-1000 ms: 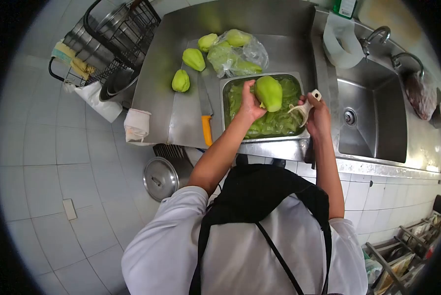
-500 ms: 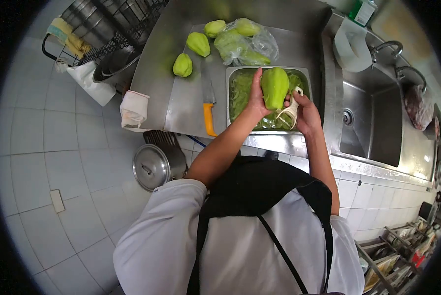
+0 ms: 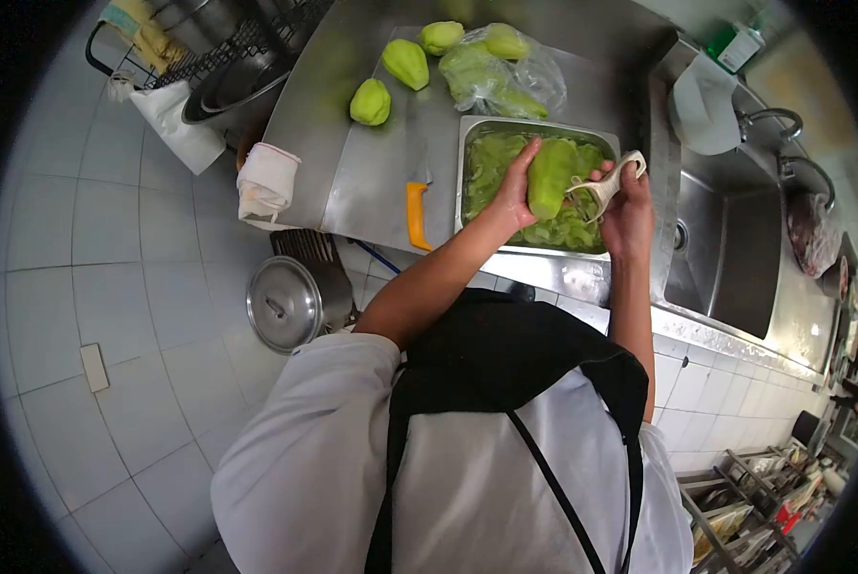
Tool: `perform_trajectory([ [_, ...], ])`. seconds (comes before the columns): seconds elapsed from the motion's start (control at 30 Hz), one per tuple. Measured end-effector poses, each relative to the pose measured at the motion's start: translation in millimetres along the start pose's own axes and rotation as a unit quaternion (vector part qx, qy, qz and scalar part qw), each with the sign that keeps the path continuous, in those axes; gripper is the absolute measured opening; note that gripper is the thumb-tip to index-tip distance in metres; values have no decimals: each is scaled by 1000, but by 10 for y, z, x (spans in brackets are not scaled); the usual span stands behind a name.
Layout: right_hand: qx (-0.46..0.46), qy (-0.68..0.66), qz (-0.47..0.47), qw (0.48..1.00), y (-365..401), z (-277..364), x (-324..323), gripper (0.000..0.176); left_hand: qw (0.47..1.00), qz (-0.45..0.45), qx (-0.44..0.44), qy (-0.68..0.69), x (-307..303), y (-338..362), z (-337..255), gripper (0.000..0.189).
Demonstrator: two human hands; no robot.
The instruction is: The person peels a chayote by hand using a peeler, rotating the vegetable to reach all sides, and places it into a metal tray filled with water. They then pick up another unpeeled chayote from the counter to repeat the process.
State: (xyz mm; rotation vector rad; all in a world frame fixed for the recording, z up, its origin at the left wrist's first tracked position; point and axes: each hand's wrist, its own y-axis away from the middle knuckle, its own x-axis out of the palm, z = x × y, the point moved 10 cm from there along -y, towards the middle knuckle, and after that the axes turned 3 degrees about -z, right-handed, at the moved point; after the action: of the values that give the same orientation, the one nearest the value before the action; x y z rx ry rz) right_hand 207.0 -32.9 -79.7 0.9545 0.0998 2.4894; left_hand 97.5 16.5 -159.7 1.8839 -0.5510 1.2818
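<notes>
Left hand (image 3: 515, 191): grips green chayote (image 3: 550, 178) over the steel tray (image 3: 471, 129).
Right hand (image 3: 628, 212): clasps white peeler (image 3: 609, 185), blade touching chayote.

Knife (image 3: 416, 206) left of tray (image 3: 467, 172) — sink (image 3: 735, 258) right.

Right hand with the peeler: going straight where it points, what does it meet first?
Probably the green chayote in the left hand: the peeler in the right hand seems to touch it.
</notes>
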Motion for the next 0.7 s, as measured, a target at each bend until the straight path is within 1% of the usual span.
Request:
perform_trajectory([
  [0.07, 0, 8, 18, 1000, 32, -24, 74, 16, 1000, 27, 6, 1, 108, 59, -14, 59],
  [0.17, -8, -8, 58, 998, 111, -11, 249, 18, 1000, 10, 2, 18, 37, 1, -2, 60],
  [0.27, -38, 64, 78, 994, 174, 33, 400, 18, 1000, 12, 0, -2, 13, -12, -6, 56],
  [0.37, -80, 118, 71, 987, 131, 39, 446, 19, 1000, -19, -8, -12, -77, -48, 35, 56],
  [0.4, -87, 115, 81, 986, 100, 18, 453, 18, 1000, -13, -10, -9, -83, -53, 52, 56],
  [0.47, -121, 127, 72, 982, 13, 24, 415, 18, 1000, -2, -12, -6, -93, -55, 61, 55],
  [0.53, -144, 144, 62, 977, -35, 60, 405, 18, 999, -22, -15, -28, -81, 4, 77, 54],
  [0.57, -139, 141, 64, 978, -55, 51, 408, 18, 999, -34, -17, -39, -82, 43, 84, 53],
  [0.67, -127, 128, 63, 982, -112, 18, 407, 18, 999, 0, -12, -33, -67, 100, 66, 45],
  [0.7, -125, 122, 60, 983, -133, 10, 393, 18, 999, -18, 5, -31, -87, 137, 29, 41],
])
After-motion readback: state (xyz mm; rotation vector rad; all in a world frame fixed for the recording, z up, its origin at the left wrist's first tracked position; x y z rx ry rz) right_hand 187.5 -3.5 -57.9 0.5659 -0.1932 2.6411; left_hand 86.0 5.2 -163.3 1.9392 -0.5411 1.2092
